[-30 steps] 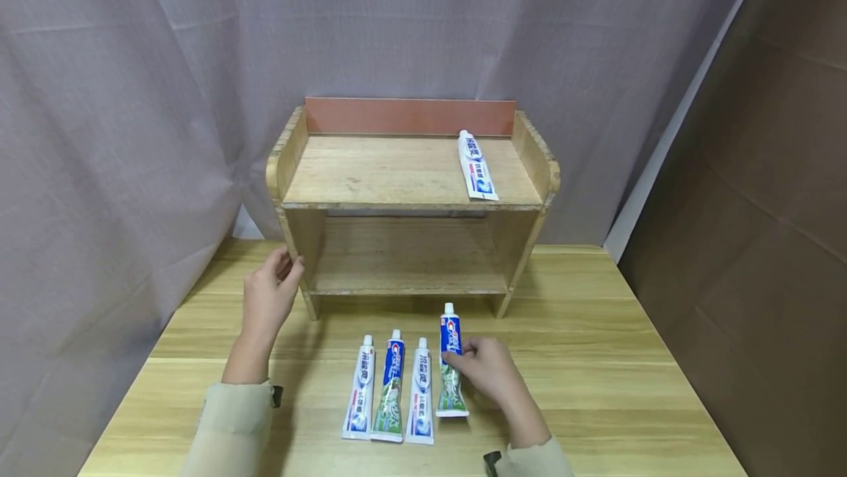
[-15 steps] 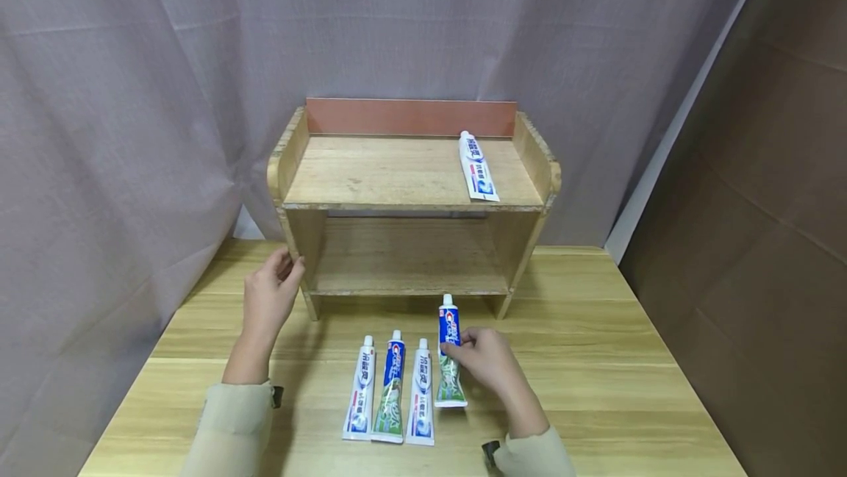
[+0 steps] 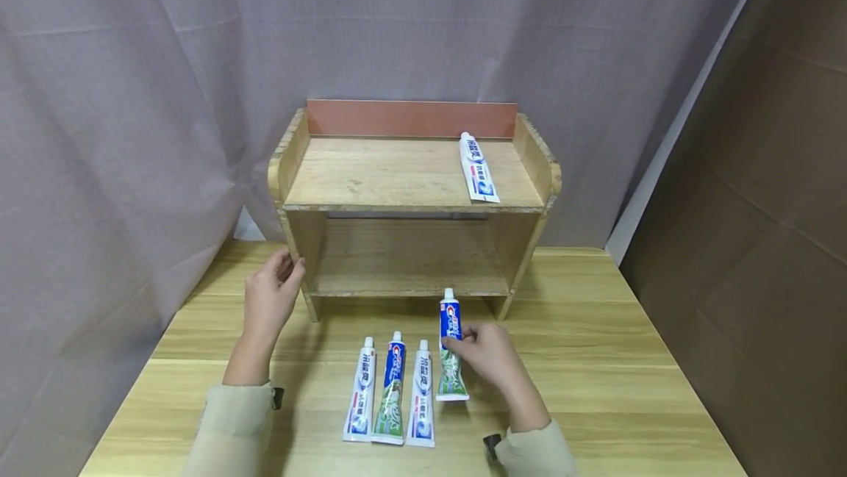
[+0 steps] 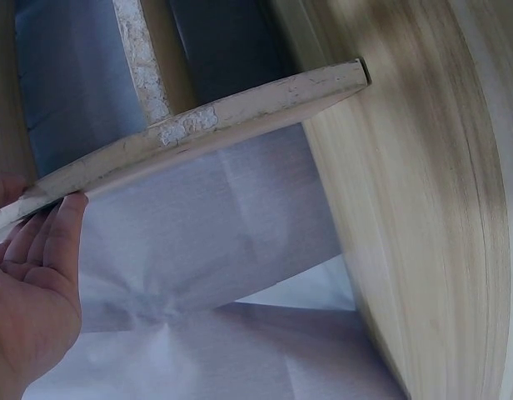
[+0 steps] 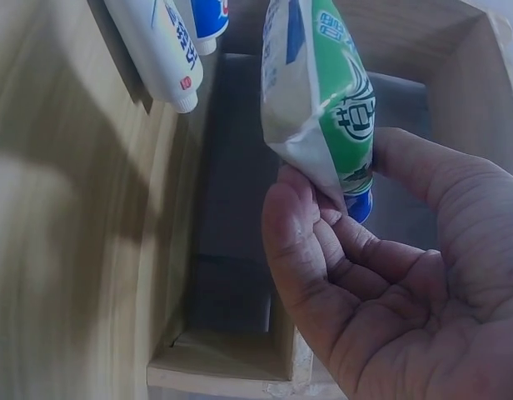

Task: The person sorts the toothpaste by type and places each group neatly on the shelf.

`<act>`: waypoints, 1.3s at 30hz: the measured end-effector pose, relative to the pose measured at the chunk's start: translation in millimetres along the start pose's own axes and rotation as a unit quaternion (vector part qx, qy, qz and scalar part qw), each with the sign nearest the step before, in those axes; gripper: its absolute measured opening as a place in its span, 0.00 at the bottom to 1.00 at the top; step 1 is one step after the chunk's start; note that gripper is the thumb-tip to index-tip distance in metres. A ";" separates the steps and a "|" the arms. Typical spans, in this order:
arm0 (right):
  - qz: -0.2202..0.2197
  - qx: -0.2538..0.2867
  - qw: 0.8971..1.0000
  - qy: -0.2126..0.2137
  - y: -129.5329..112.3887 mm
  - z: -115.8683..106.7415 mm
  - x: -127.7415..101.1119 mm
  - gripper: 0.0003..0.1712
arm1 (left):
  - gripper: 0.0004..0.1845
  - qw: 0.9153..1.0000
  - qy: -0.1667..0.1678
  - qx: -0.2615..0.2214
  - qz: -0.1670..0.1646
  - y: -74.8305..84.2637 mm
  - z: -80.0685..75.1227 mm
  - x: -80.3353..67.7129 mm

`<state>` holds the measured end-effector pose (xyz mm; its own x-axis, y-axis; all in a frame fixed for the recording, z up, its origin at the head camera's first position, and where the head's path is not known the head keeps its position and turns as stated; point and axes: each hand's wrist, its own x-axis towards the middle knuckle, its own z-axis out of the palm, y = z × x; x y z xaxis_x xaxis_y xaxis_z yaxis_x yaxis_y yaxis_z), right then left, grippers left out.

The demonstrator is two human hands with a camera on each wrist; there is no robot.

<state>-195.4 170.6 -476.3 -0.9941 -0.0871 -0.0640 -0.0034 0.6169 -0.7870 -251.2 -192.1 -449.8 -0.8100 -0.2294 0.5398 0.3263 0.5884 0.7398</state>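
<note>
A toothpaste tube [image 3: 453, 365], blue near its white cap and green below, is pinched by the right hand [image 3: 490, 353], cap end toward a two-tiered wooden shelf [image 3: 377, 176] standing upright on the table [image 3: 595, 359], its side panel gripped by the left hand [image 3: 271, 292].

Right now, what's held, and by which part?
The right grip pinches a blue-and-green toothpaste tube by its middle; the left grip holds a pale wooden two-tier shelf by its side panel.

"Crest": brand name on the two blue-and-green toothpaste tubes [image 3: 452, 375] [image 3: 391, 392]. "冷酸灵", with "抗敏感" below: lettering on the three white toothpaste tubes [image 3: 359, 397] [image 3: 420, 400] [image 3: 478, 170].
</note>
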 end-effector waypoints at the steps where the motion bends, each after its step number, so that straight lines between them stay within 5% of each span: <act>1: -0.001 0.000 1.000 0.000 -0.4 -0.6 0.3 0.18 | 0.14 1.000 0.000 -0.002 0.000 0.3 0.0 -0.1; 39: -0.027 -0.027 0.999 0.011 -15.0 -14.2 21.8 0.16 | 0.16 1.000 -0.009 0.016 -0.006 3.2 -2.1 -1.0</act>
<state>-218.5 170.5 -457.1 -0.9945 -0.1040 -0.0083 -0.0619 0.6530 -0.7548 -248.4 -191.6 -447.1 -0.8222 -0.2230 0.5238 0.3007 0.6111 0.7322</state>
